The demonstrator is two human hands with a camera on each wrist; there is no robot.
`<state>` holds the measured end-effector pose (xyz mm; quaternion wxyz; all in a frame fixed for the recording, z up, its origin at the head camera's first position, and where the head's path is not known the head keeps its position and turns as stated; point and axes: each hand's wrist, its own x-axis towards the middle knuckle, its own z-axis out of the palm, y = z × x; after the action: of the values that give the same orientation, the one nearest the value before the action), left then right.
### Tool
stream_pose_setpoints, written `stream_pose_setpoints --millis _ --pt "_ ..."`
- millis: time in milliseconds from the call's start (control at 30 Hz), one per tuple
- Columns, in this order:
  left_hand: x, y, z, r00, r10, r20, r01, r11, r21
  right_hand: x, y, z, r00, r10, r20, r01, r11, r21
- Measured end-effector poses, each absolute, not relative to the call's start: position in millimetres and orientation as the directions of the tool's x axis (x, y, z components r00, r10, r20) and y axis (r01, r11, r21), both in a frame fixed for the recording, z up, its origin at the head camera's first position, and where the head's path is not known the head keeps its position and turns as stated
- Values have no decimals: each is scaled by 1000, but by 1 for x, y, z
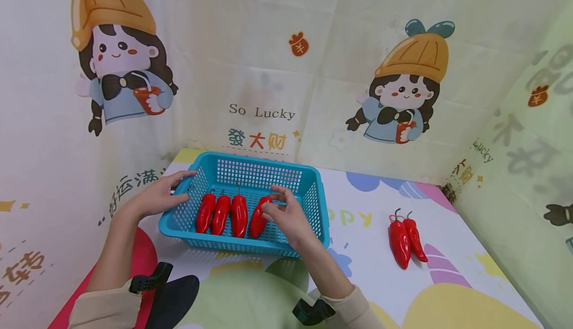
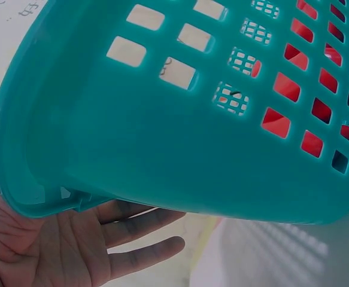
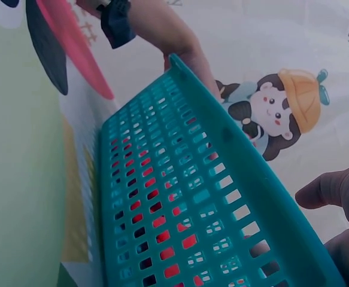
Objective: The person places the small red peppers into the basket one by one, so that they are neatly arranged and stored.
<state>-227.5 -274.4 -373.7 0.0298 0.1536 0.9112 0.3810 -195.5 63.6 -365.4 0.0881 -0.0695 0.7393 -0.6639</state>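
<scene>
A blue-green plastic basket [image 1: 241, 248] holds several red chili peppers [image 1: 239, 217] in a row. My left hand [image 1: 161, 192] is at the basket's left end, its fingertips on the rim. In the left wrist view, the fingers [image 2: 145, 254] extend beneath the rim. My right hand [image 1: 288, 217] reaches over the near side into the basket, its thumb overlapping the top of the rightmost chili pepper [image 1: 258, 220]. In the right wrist view, the thumb [image 3: 321, 190] shows above the rim, while the other fingers are partly hidden behind the lattice wall.
Two more chili peppers [image 1: 400, 244] lie side by side on the patterned tablecloth [image 1: 358, 249], right of the basket. A printed cloth [image 1: 264, 70] hangs behind and along both sides. Dark cameras are strapped to both wrists.
</scene>
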Motion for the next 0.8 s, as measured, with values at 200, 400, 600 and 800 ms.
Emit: stream_pose_setpoints --millis 200,400,600,800 --pt "-227 -274 -374 -952 300 63 256 666 701 -192 70 -363 -979 -204 6 -49 205 -978" --pt "-227 -274 -373 -951 302 62 256 661 705 -189 76 -364 -980 -176 89 -140 307 -941" --pt "-228 -274 -373 -951 304 60 257 666 701 -188 80 -369 -962 -177 210 -264 383 -885" --pt "-228 -274 -374 -951 303 56 252 658 710 -184 83 -370 -940 -156 305 -342 415 -843"
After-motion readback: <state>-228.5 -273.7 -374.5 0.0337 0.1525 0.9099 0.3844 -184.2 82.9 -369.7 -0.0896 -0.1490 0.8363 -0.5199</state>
